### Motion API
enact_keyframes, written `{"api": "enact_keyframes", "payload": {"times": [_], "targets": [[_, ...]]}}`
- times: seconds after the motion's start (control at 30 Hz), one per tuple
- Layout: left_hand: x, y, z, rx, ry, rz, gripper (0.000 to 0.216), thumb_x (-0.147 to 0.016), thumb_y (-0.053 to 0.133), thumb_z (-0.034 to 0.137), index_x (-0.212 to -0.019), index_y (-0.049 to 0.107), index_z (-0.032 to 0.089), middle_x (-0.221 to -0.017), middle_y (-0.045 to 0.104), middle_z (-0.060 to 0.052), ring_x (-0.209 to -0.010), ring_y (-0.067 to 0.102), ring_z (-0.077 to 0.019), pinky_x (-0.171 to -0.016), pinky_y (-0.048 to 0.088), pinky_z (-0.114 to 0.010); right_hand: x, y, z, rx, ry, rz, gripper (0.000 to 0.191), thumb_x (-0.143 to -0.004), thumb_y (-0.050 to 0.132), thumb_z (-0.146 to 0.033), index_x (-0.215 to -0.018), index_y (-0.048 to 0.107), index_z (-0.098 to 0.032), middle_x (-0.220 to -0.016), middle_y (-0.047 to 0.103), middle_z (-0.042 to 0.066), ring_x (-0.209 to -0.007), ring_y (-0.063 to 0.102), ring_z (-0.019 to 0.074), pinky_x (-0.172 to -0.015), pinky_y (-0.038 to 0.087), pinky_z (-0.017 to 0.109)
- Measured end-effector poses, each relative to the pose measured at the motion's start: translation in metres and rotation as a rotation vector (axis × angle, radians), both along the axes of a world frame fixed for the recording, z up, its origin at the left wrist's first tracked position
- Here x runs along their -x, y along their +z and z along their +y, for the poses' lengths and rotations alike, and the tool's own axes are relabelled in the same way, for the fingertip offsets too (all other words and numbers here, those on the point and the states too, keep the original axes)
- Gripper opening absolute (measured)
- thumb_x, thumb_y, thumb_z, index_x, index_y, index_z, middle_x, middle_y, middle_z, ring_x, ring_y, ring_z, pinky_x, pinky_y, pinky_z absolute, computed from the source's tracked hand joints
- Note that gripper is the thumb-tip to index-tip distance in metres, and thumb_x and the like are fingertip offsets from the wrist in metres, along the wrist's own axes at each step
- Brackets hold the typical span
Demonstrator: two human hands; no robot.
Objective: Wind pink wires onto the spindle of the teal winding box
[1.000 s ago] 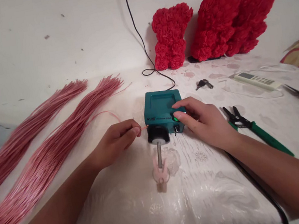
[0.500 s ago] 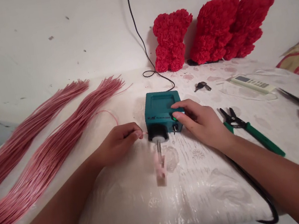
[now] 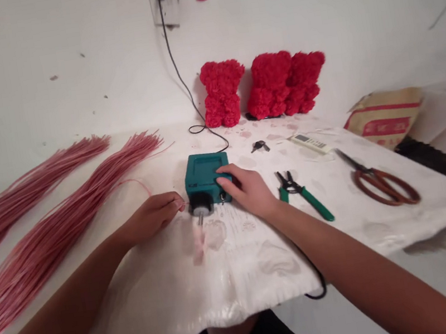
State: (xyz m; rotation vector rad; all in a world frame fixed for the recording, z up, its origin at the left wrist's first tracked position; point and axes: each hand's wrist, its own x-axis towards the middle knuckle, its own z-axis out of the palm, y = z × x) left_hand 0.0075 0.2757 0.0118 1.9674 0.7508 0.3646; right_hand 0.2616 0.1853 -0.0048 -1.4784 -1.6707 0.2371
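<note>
My left hand is closed in a pinch on a thin pink strand at the left side of a small teal winding machine. A loop of pink strand runs behind that hand toward the bundles. The machine's front carries a black and white round head with a metal shaft. A pale pink piece at the shaft's end is blurred. My right hand grips the machine's right corner, fingers on top and thumb down at the front, covering the spot where a green button showed earlier.
Two bundles of pink strands lie on the left. Green-handled pliers, scissors, keys and a remote control lie right. Red flower bears stand by the wall. A black cord rises to a socket.
The view has swung right and up, so the table appears shifted left and the scissors show whole. Both hands keep their places at the machine. The pink piece on the shaft is still blurred.
</note>
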Motion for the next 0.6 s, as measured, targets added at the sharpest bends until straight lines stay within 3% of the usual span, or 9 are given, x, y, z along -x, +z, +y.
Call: {"api": "enact_keyframes", "payload": {"times": [0.23,0.47,0.6], "targets": [[-0.009,-0.001,0.009,0.038,-0.046,0.105,0.039,-0.100,0.056,0.046,-0.076,0.056,0.015,-0.052,0.039,0.011,-0.038,0.032,-0.0045,-0.040,0.030,-0.018,0.006,0.007,-0.004,0.050,-0.030,0.003,0.033,-0.101,0.048,-0.046,-0.121,0.063,-0.025,-0.080,0.066,-0.001,-0.074,0.063,0.0176,-0.073,0.045,0.026],[-0.007,-0.004,-0.018,-0.137,0.166,-0.021,0.049,-0.095,0.049,0.062,-0.075,0.054,0.019,-0.049,0.035,0.010,-0.044,0.034,-0.0085,-0.047,0.030,-0.022,0.017,0.012,-0.009,0.085,-0.095,0.051,0.033,-0.103,0.047,-0.048,-0.125,0.063,-0.028,-0.086,0.070,-0.001,-0.079,0.066,0.0180,-0.073,0.049,0.026],[-0.010,-0.015,-0.021,-0.212,0.295,-0.090,0.047,-0.083,0.057,0.067,-0.074,0.061,0.022,-0.053,0.050,0.007,-0.055,0.043,-0.0124,-0.054,0.034,-0.021,0.023,0.010,-0.011,0.103,-0.137,0.086,0.038,-0.103,0.044,-0.051,-0.130,0.061,-0.029,-0.099,0.073,0.002,-0.092,0.068,0.0215,-0.083,0.051,0.031]]}}
